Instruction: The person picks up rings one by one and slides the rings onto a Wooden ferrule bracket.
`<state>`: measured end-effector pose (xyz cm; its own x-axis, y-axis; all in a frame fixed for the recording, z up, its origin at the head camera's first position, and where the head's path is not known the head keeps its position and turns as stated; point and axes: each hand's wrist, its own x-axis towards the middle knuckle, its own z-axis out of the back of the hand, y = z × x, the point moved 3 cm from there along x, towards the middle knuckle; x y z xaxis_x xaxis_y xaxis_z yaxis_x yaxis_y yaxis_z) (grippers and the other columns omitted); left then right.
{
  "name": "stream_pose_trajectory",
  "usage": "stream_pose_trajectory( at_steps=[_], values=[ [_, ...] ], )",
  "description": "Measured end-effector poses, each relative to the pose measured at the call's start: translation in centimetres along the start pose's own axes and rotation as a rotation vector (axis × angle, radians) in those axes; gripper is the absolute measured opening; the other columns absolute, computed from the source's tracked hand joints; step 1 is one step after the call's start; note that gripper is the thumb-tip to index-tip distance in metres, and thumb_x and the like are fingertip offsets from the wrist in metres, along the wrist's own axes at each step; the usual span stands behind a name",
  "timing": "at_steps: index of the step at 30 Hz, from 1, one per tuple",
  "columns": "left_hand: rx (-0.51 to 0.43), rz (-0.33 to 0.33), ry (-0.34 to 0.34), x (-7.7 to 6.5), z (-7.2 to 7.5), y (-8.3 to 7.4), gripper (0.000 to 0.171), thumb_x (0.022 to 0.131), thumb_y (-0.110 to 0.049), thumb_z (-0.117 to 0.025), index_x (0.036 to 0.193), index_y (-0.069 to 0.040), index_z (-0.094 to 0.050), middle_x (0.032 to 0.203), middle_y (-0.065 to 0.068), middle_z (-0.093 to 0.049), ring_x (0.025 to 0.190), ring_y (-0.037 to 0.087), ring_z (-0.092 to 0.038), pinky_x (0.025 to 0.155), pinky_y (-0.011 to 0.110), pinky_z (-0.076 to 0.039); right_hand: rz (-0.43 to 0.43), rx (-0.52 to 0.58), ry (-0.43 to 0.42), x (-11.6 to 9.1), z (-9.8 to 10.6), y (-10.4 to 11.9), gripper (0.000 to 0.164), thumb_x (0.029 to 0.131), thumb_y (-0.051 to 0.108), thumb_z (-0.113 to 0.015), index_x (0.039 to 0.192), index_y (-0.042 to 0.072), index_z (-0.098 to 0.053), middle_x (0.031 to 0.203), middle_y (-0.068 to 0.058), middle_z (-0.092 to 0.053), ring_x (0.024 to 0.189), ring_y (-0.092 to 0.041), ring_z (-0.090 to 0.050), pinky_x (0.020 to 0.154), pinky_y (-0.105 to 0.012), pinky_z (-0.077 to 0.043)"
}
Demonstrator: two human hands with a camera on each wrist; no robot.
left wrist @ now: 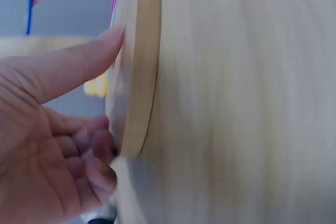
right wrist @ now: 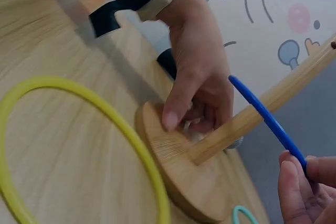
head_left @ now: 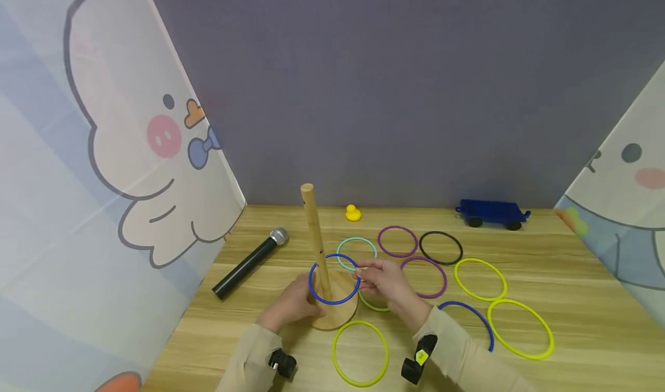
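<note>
A wooden post (head_left: 313, 219) stands upright on a round wooden base (head_left: 340, 317) in the head view. My left hand (head_left: 292, 305) grips the base's left edge, its thumb lying on top; the left wrist view shows thumb and curled fingers at that rim (left wrist: 143, 66). With thumb and fingertips, my right hand (head_left: 387, 282) pinches a blue ring (head_left: 335, 303) by its right side. Low on the post, the ring appears around it in the head view. From the right wrist, the blue ring (right wrist: 268, 121) shows edge-on, tilted across the post.
A yellow ring (head_left: 336, 366) lies in front of the base. Purple (head_left: 397, 227), black (head_left: 440, 232), mint (head_left: 356, 238), green, yellow and blue rings lie behind and right. A microphone (head_left: 246, 268) is at left; a yellow duck (head_left: 353, 213) and blue toy wagon (head_left: 492, 212) stand near the back wall.
</note>
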<state>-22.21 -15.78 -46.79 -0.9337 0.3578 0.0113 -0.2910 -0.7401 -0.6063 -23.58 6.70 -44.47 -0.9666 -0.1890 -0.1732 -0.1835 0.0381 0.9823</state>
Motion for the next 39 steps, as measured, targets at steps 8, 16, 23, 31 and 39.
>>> stream_pose_trajectory(
  at_steps=[8,16,23,31,39],
  values=[
    [0.089,0.119,0.111,-1.5,1.1,0.4,0.118,0.060,-0.039,-0.093,0.148,0.008,-0.031,0.114,0.017,-0.043,0.103,0.030,-0.048,0.093,0.050,-0.043,0.001,-0.065,-0.047,0.7,-0.7,-2.9,0.020,0.087,0.000,-0.067,0.103,-0.012,-0.065,0.087,-0.020,-0.071,0.057,-0.014,-0.063,0.060,-0.033,-0.056],
    [0.132,0.085,0.121,-1.4,0.6,0.5,0.115,0.061,-0.039,-0.092,0.147,0.009,-0.032,0.107,0.014,-0.044,0.094,0.025,-0.046,0.088,0.048,-0.044,0.113,-0.324,-0.061,1.4,-1.6,-4.2,0.006,0.084,0.000,-0.071,0.085,-0.006,-0.067,0.069,-0.012,-0.069,0.049,-0.013,-0.060,0.048,-0.030,-0.053],
    [0.142,0.087,0.121,-1.5,0.4,0.5,0.116,0.061,-0.038,-0.092,0.145,0.013,-0.032,0.112,0.020,-0.046,0.102,0.033,-0.050,0.092,0.051,-0.043,0.227,-0.507,-0.111,1.1,-1.8,-3.6,0.010,0.084,0.002,-0.073,0.087,-0.003,-0.065,0.061,-0.005,-0.064,0.047,-0.015,-0.060,0.045,-0.027,-0.050],
    [0.158,0.101,0.114,-1.5,0.6,1.0,0.116,0.061,-0.038,-0.092,0.146,0.012,-0.031,0.117,0.022,-0.046,0.106,0.036,-0.049,0.094,0.051,-0.042,0.365,-0.720,-0.097,-0.5,-1.0,-2.9,0.014,0.079,0.005,-0.077,0.074,0.010,-0.065,0.065,0.006,-0.060,0.054,-0.007,-0.056,0.052,-0.023,-0.047],
    [0.154,0.086,0.113,-1.5,0.7,1.0,0.115,0.062,-0.038,-0.092,0.145,0.013,-0.031,0.115,0.021,-0.046,0.104,0.034,-0.049,0.093,0.051,-0.043,0.322,-0.827,0.102,-3.7,1.0,-3.0,0.021,0.073,0.010,-0.083,0.069,0.014,-0.063,0.064,0.010,-0.056,0.059,-0.003,-0.049,0.056,-0.023,-0.043]
  ],
)
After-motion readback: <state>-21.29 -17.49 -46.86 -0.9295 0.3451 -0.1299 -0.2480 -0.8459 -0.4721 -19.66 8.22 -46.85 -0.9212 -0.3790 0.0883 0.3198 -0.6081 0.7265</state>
